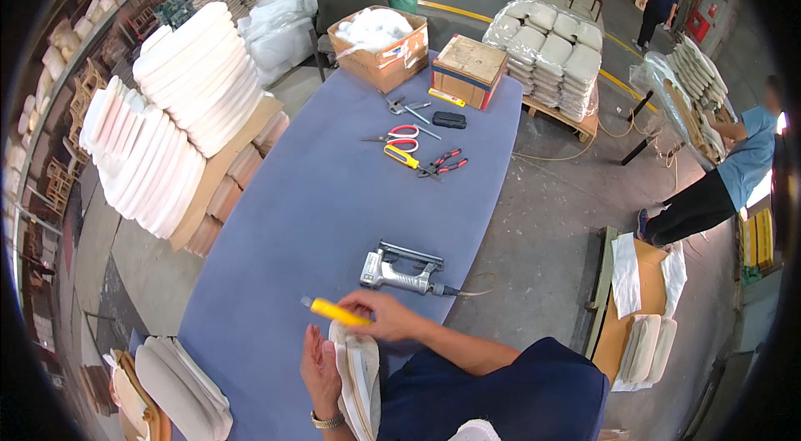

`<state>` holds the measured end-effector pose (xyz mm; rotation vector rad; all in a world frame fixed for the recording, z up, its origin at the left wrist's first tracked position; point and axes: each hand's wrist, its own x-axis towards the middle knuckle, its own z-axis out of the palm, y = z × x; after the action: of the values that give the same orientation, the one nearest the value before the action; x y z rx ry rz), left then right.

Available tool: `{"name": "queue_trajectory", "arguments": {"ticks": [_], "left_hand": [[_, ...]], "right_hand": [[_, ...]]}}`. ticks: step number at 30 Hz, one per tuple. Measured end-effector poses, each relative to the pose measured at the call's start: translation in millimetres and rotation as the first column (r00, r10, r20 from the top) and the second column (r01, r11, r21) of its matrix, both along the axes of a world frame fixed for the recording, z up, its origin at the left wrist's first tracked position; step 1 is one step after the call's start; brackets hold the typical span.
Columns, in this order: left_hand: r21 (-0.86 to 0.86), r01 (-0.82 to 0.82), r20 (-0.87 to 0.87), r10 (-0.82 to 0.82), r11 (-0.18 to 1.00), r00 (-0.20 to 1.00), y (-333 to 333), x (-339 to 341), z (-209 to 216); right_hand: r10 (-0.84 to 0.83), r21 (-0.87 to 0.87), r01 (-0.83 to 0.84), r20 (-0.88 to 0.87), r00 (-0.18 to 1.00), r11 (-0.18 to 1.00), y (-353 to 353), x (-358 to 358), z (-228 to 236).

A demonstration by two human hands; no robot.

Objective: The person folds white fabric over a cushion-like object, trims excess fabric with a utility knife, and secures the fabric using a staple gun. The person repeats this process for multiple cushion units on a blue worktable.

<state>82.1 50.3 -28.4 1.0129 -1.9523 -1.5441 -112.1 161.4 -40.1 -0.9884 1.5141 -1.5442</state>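
The right hand (385, 317) is closed around a yellow knife (335, 312); the knife sticks out toward 9 o'clock, just above the top of a white pad (357, 374); the left hand (321, 372) lies flat and open against the pad's left side, fingers out straight, pressing the pad but not wrapped around it; a watch (327, 421) is on that wrist. The pad stands on its edge at the near end of the blue table (317, 191), at 6 o'clock; a grey stapler (402, 271) lies just past the right hand, toward 12 o'clock; far up the table lie scissors (394, 136), a second yellow knife (401, 156) and red pliers (444, 163); past them sit two boxes (380, 47); stacks of white pads (167, 115) stand at 10 o'clock.
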Motion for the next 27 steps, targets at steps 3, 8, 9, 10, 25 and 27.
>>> {"name": "queue_trajectory", "arguments": {"ticks": [3, 8, 9, 10, 25, 27], "left_hand": [[0.164, 0.025, -0.134, -0.003, 0.986, 0.991, 10.1, -16.9, 38.5], [0.042, -0.237, -0.182, 0.24, 0.971, 0.953, 16.8, -6.8, 30.0], [0.084, -0.303, -0.208, 0.315, 0.949, 0.926, 18.8, -4.6, 36.4], [0.129, -0.367, -0.231, 0.388, 0.921, 0.893, 20.4, -2.7, 41.6], [0.016, -0.387, 0.015, 0.387, 0.922, 0.922, 20.7, 46.7, 48.4], [-0.008, -0.349, 0.053, 0.349, 0.937, 0.936, 19.7, 47.8, 44.3]], "right_hand": [[0.094, 0.003, -0.095, -0.186, 0.978, 0.995, -12.3, 34.0, 27.5], [0.172, -0.077, -0.201, -0.281, 0.944, 0.977, -19.4, 45.0, 35.1], [0.186, -0.074, -0.218, -0.308, 0.933, 0.973, -18.8, 42.6, 32.3], [0.199, -0.071, -0.235, -0.334, 0.921, 0.969, -18.2, 40.1, 28.7], [-0.01, 0.303, 0.11, -0.313, 0.95, 0.947, 7.8, 35.9, -21.0], [0.061, 0.341, 0.064, -0.346, 0.936, 0.938, 12.7, 36.3, -32.3]]}}
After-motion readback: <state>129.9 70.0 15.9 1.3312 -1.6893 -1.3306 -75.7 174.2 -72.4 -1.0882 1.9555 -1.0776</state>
